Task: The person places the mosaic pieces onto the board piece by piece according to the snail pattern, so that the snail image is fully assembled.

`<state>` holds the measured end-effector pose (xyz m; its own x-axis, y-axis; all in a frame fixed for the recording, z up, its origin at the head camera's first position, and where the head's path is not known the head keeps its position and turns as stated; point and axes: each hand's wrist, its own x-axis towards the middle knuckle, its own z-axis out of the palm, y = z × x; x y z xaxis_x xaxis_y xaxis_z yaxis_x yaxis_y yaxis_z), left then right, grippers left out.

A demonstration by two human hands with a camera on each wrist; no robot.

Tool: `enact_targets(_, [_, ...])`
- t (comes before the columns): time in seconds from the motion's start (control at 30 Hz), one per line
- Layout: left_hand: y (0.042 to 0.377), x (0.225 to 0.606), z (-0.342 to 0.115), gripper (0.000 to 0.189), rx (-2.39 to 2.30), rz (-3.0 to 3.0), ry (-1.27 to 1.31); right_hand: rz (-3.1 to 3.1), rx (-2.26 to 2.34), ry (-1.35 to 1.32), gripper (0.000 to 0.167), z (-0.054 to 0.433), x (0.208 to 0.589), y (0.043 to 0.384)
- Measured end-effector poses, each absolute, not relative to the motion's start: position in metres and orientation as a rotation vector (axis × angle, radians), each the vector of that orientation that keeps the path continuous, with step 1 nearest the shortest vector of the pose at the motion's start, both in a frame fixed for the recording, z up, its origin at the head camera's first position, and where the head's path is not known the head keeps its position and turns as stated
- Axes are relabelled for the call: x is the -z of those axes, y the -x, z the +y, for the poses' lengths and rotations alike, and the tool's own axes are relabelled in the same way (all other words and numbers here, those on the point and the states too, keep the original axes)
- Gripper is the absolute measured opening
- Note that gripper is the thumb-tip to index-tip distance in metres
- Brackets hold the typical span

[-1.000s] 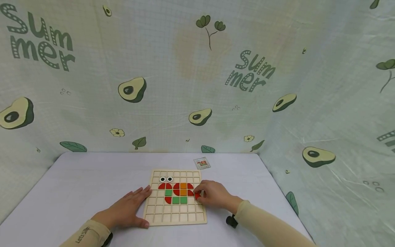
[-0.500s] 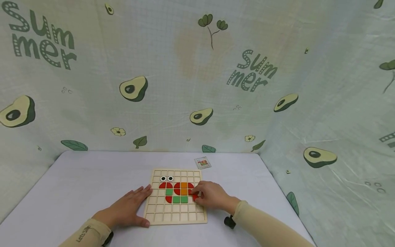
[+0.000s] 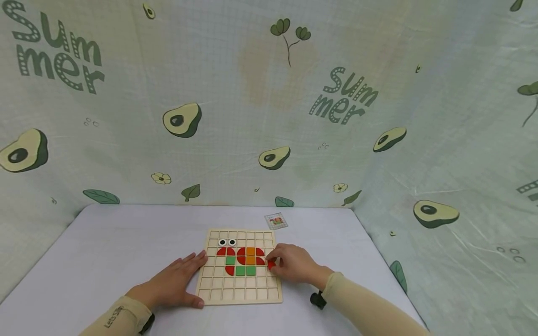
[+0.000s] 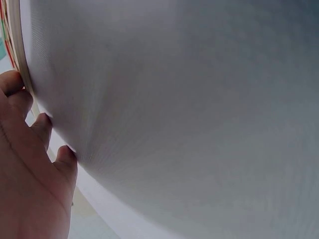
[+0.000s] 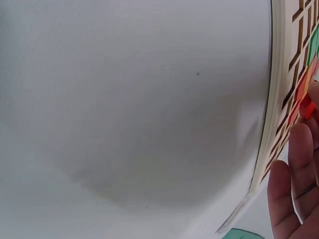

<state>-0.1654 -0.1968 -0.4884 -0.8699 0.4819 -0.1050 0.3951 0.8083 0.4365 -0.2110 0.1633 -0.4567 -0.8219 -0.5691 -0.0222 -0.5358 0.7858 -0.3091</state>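
On the table lies a wooden grid board (image 3: 233, 297) with red quarter-round pieces (image 3: 241, 260), green square tiles (image 3: 251, 270), orange square tiles (image 3: 250, 252) and two round eye pieces (image 3: 227, 242) in its cells. My left hand (image 3: 174, 281) rests flat beside the board, fingers straight and spread, touching its left edge. Over the board's right edge, my right hand (image 3: 296, 265) pinches a red piece (image 3: 271, 264) between thumb and fingers; they hide part of its shape. The right wrist view shows the red piece (image 5: 309, 109) at the fingertips.
A small picture card (image 3: 276, 221) lies behind the board's far right corner. The white tabletop (image 3: 138, 242) ends at a patterned cloth backdrop (image 3: 227, 116) behind and on the sides. A black wrist device (image 3: 318, 300) hangs under the right wrist.
My right hand, holding the red piece, shifts slightly left over the board, then back right and a little away from me. The left hand stays in place.
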Motion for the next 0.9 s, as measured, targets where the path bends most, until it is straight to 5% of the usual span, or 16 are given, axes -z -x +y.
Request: enact_targets(0.9, [0.166,0.489,-0.197,0.121,-0.607,2.780,-0.697,2.828,0.486,0.988,0.024,0.155,0.463,0.210])
